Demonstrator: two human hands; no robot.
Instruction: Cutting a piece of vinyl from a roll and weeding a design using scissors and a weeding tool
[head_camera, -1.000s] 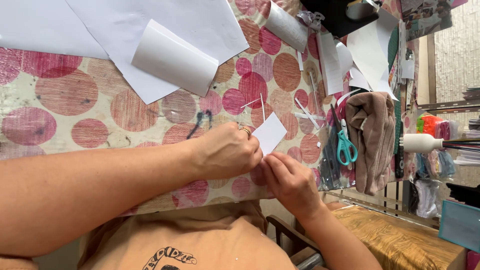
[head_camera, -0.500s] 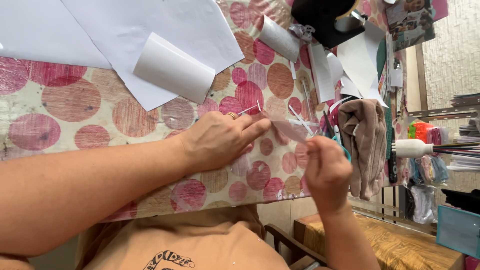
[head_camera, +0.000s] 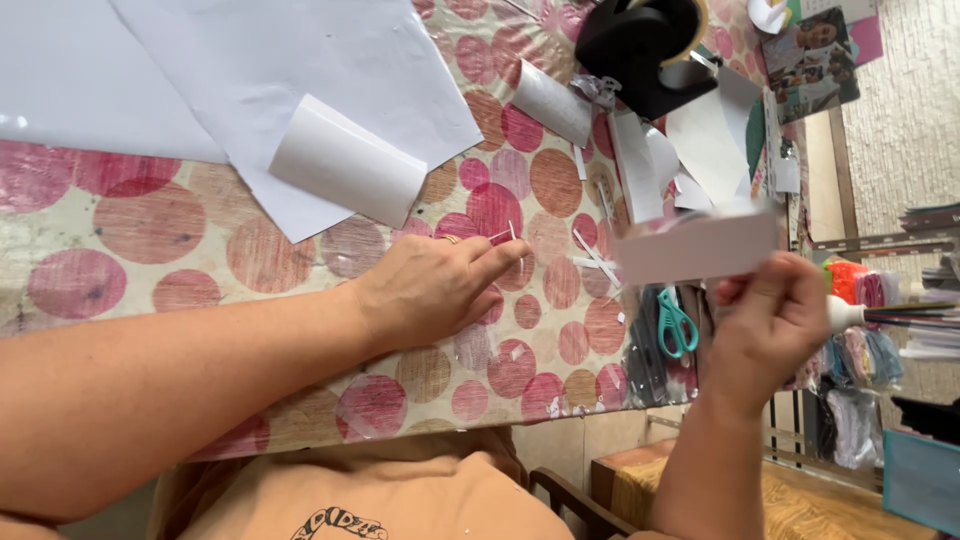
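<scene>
Soft daylight, motion-blurred raised paper

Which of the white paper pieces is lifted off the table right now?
The blurred white paper strip in the right hand; the others lie flat on the table.

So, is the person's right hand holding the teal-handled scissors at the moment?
No, the right hand holds a white paper piece; the teal-handled scissors lie on the table.

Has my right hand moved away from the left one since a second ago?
Yes. The right hand has swung right, past the teal scissors, carrying the white paper piece.
</scene>
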